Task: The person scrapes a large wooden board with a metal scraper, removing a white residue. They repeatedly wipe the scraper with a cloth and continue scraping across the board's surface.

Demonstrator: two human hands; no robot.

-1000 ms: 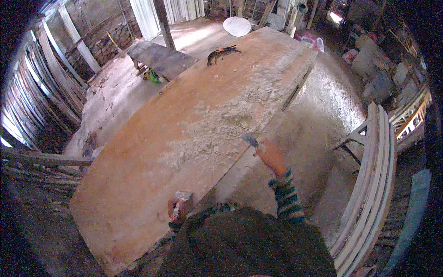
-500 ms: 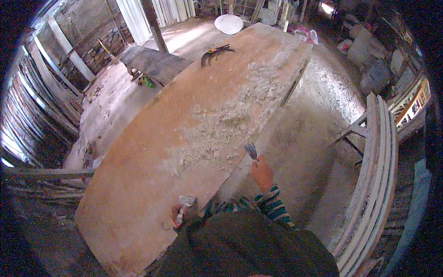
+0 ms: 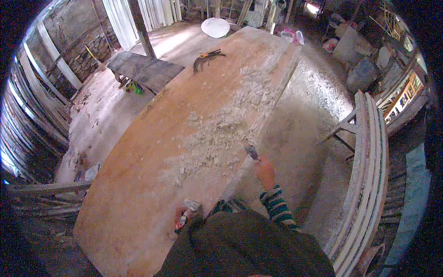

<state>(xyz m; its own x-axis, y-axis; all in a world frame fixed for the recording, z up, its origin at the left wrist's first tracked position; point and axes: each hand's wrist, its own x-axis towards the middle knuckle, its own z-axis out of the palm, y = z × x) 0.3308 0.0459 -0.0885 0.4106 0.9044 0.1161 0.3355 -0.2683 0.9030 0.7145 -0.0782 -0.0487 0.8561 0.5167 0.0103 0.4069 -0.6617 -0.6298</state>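
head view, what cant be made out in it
All in the head view:
Grey-bladed metal scraper: handle mostly covered by the right hand.
Left hand on the pale-bladed scraper: exact grip too blurred.
Flat orange-brown board: near edge partly hidden by the dark brown garment.
Curved black-and-orange bundle: too small to identify.
Long pale planks: near ends cut off by the lower edge.

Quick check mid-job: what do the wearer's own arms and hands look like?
Both the left hand and right hand look gloveless. The right sleeve has alternating dark and paler greenish stripes. The left sleeve can't be made out clearly.
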